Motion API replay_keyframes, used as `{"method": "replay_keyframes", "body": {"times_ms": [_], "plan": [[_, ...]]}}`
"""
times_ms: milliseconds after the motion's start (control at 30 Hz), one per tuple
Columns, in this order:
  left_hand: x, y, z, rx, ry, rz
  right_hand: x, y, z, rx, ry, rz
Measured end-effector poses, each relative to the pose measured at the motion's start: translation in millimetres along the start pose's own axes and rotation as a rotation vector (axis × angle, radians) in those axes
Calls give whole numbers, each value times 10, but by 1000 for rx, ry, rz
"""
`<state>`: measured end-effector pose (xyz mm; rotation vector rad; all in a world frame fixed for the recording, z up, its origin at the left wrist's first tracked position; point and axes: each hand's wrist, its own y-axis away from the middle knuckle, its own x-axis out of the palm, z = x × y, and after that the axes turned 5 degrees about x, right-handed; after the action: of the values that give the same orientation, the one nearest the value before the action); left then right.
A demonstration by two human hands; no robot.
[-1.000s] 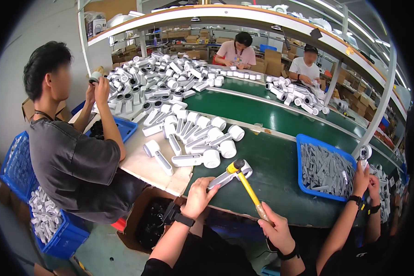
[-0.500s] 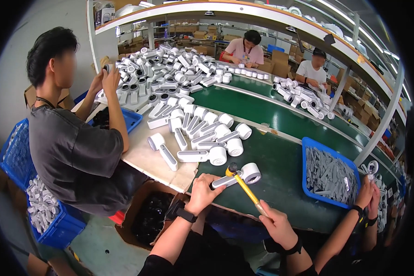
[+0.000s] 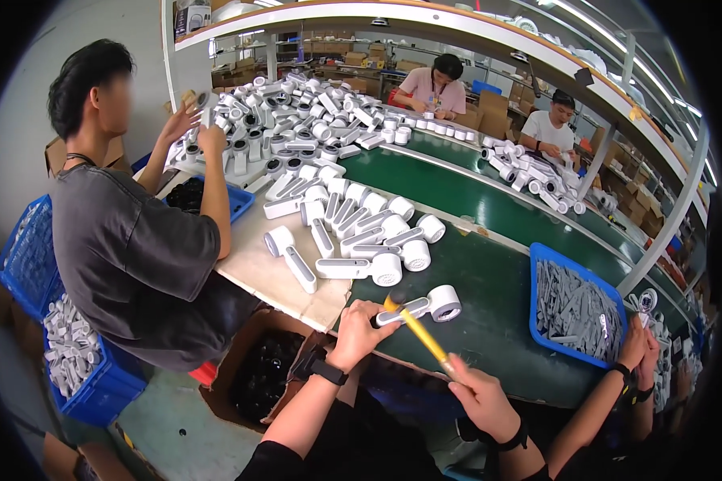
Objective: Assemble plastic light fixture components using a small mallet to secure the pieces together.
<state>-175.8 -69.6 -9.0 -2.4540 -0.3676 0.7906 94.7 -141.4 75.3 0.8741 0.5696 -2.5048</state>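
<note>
My left hand (image 3: 359, 330) grips the handle end of a white handheld fan body (image 3: 425, 305) that lies on the green belt (image 3: 497, 313), round head pointing right. My right hand (image 3: 480, 398) holds the yellow handle of a small mallet (image 3: 419, 331). The mallet's head rests right by the fan's handle, near my left fingers. Just beyond lies a cluster of the same white fan bodies (image 3: 361, 236) on a pale board (image 3: 257, 268).
A person in a grey shirt (image 3: 132, 240) sits at left, handling a part by a big heap of white fan bodies (image 3: 297, 120). Blue bins of grey parts (image 3: 573, 309) (image 3: 76, 361) stand right and lower left. Another person's hands (image 3: 638, 345) work at right. Two people sit at the back.
The mallet head has come down from above the fan's handle to beside it. My left hand keeps its hold on the fan body. The view has shifted slightly.
</note>
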Motion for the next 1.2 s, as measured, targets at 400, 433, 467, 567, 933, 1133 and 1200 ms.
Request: {"method": "replay_keyframes", "body": {"times_ms": [400, 433, 467, 567, 933, 1133, 1200], "plan": [[6, -7, 45, -115, -118, 69, 9, -70, 101, 10, 61, 71], [-10, 7, 20, -72, -58, 38, 16, -39, 144, -35, 24, 13], [-19, 24, 3, -30, 3, 8, 19, -27, 159, -34, 22, 16], [-14, 30, 16, -85, -69, 7, 33, -28, 153, 53, 51, 15], [20, 25, 78, -73, -69, 29, 54, 16, 4, 39, 73, 72], [-26, 12, -32, -20, -39, 15, 28, 66, -208, 78, 31, -52], [-56, 8, -26, -92, -13, 71, -71, 54, -86, 94, 41, -81]]}}
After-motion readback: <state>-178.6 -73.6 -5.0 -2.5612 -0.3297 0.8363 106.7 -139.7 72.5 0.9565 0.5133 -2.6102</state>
